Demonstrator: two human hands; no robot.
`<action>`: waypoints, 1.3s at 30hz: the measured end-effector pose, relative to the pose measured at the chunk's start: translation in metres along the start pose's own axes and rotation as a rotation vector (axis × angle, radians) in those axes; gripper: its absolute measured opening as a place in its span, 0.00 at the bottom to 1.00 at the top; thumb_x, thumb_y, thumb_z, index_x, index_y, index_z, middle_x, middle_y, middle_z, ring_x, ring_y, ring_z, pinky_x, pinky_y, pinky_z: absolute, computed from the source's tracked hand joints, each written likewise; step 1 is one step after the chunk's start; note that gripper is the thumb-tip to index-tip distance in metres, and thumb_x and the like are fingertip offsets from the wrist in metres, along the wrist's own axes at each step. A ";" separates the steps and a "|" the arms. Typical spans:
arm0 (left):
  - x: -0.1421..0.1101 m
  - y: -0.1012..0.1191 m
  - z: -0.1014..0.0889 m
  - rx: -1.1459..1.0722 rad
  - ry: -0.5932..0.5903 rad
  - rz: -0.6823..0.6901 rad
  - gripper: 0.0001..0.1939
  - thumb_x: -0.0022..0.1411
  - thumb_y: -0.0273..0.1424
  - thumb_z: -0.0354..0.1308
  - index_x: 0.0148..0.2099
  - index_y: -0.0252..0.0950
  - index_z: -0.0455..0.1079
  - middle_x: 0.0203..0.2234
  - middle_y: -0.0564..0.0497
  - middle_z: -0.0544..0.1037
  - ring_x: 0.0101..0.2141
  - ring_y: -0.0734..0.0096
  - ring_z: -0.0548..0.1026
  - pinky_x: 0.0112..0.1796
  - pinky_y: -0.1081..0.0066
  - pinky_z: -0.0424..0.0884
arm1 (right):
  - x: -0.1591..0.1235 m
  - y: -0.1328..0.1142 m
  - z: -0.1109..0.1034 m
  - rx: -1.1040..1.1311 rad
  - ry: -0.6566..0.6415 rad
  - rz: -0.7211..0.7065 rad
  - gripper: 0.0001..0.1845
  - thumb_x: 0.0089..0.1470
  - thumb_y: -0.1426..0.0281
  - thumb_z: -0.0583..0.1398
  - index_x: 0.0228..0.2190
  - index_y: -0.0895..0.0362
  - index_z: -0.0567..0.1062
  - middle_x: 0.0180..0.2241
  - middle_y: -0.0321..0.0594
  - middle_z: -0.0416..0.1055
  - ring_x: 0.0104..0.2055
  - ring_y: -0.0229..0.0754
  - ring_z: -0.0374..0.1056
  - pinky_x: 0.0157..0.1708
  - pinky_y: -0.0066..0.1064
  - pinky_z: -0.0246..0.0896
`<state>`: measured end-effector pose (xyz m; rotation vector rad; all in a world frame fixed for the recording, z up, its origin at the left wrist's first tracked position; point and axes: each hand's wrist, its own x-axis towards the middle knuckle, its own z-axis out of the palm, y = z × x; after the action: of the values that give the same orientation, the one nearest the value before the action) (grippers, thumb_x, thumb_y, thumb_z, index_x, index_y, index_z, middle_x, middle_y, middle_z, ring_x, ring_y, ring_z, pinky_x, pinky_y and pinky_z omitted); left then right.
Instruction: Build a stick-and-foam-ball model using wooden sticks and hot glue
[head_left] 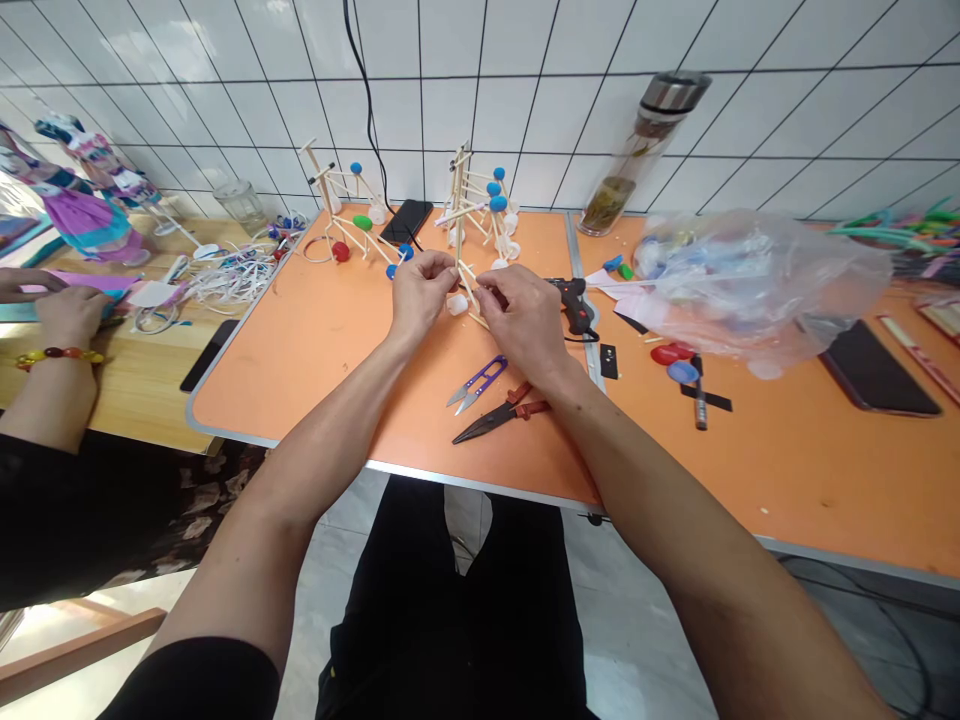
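Observation:
Both hands work close together over the orange table, on a small frame of wooden sticks (460, 240) with a white bottle cap (457, 304) at its base. My left hand (422, 297) pinches the frame near its upright stick from the left. From the right, my right hand (525, 315) has its fingers closed at the lower sticks; its fingertips are partly hidden. Below the hands lie purple thread snips (480, 383) and dark pliers (495, 417) with red-brown handles. A black glue gun (574, 305) rests beyond my right hand.
Stick models with coloured caps (341, 215) stand at the back, beside a phone (406, 222). On the right are a glass bottle (619, 180), a plastic bag (757, 285), a marker (700, 395) and another phone (879, 367). A co-worker's hands (71, 315) are at the left table.

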<state>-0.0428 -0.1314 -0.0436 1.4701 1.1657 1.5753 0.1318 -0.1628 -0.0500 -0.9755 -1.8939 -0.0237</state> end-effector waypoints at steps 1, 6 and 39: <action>0.000 0.000 0.000 -0.002 0.003 -0.002 0.10 0.62 0.18 0.64 0.33 0.37 0.77 0.24 0.54 0.80 0.27 0.72 0.79 0.34 0.71 0.78 | 0.000 0.000 0.000 0.003 0.001 -0.003 0.09 0.71 0.72 0.62 0.40 0.53 0.83 0.38 0.44 0.83 0.42 0.50 0.78 0.45 0.41 0.69; 0.000 0.000 0.001 -0.019 0.001 -0.008 0.11 0.62 0.17 0.63 0.33 0.37 0.77 0.24 0.54 0.80 0.26 0.74 0.78 0.32 0.72 0.75 | 0.000 -0.001 -0.001 0.001 -0.012 0.015 0.09 0.71 0.71 0.61 0.40 0.53 0.83 0.39 0.44 0.83 0.43 0.50 0.78 0.46 0.41 0.70; -0.001 0.002 0.001 0.019 0.008 -0.020 0.10 0.61 0.18 0.63 0.33 0.38 0.77 0.24 0.54 0.80 0.27 0.74 0.78 0.32 0.72 0.75 | 0.000 -0.001 -0.001 0.000 -0.024 0.014 0.10 0.73 0.69 0.60 0.41 0.52 0.83 0.40 0.44 0.84 0.44 0.50 0.78 0.47 0.41 0.71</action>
<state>-0.0419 -0.1331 -0.0423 1.4612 1.1990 1.5619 0.1320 -0.1644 -0.0487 -0.9935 -1.9088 -0.0037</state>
